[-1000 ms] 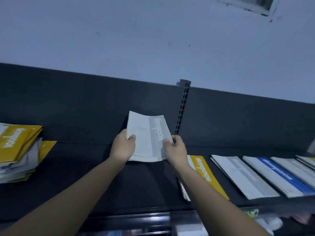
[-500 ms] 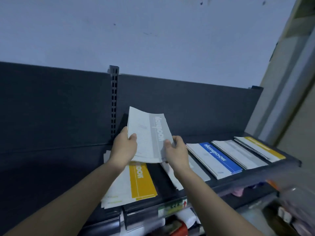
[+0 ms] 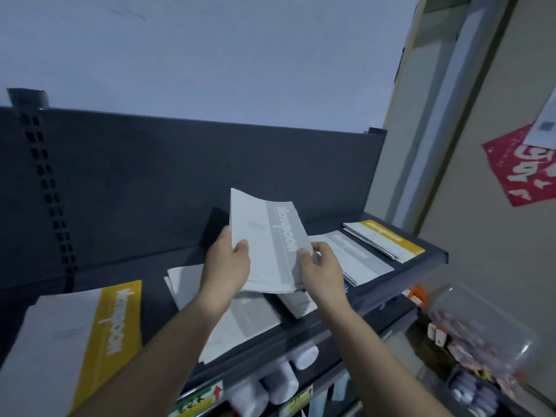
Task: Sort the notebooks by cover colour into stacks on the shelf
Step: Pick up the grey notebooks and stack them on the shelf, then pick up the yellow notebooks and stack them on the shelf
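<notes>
The left hand (image 3: pixel 225 266) and right hand (image 3: pixel 323 267) still grip the tilted white paper notebook with a grey band (image 3: pixel 267 242) above the dark metal shelf (image 3: pixel 156 302), now over a flat grey-banded notebook (image 3: pixel 246 320), past the yellow-banded notebook (image 3: pixel 75 335).

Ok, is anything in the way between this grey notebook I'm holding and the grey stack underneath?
Nothing visible. The grey notebook, gripped by the left hand and right hand, hangs above the grey stack on the shelf; only your left forearm crosses it.
</notes>
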### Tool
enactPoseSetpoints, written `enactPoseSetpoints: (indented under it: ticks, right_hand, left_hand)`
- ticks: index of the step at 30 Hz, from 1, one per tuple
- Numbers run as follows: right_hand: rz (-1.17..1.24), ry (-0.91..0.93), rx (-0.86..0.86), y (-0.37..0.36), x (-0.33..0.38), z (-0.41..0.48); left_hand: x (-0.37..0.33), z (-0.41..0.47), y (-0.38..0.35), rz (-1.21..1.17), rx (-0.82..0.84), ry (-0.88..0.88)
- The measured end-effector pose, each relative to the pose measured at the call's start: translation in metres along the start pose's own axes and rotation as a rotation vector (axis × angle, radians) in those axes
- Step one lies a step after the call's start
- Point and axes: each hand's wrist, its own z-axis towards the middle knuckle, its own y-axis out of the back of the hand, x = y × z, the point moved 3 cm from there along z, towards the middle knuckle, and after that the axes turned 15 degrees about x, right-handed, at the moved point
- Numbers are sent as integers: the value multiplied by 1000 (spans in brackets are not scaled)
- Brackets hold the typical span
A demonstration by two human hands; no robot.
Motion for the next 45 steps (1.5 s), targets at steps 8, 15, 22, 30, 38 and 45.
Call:
enactPoseSetpoints:
  ticks: [8,15,22,30,38,45]
  right_hand:
    - [-195,-69,65,105,-49,45]
    - [-320,-112,137,162,-81,86]
    - [-512,-81,175,184,-102,127]
    - [-814,41,195,185,-123,154]
    - [-1106,123,239,186,-136,162]
    - [-931,357,353,182,-117,169]
  left_hand:
    - [-15,31,-117,-45,31,79]
    - [-15,66,-179,227,96,211]
    - [-7,93,-216,466,187,247]
    - [2,103,-235,756,226,335]
    - [5,102,-247,1065,207,376]
    - [-18,78,-230,1015,-71,409]
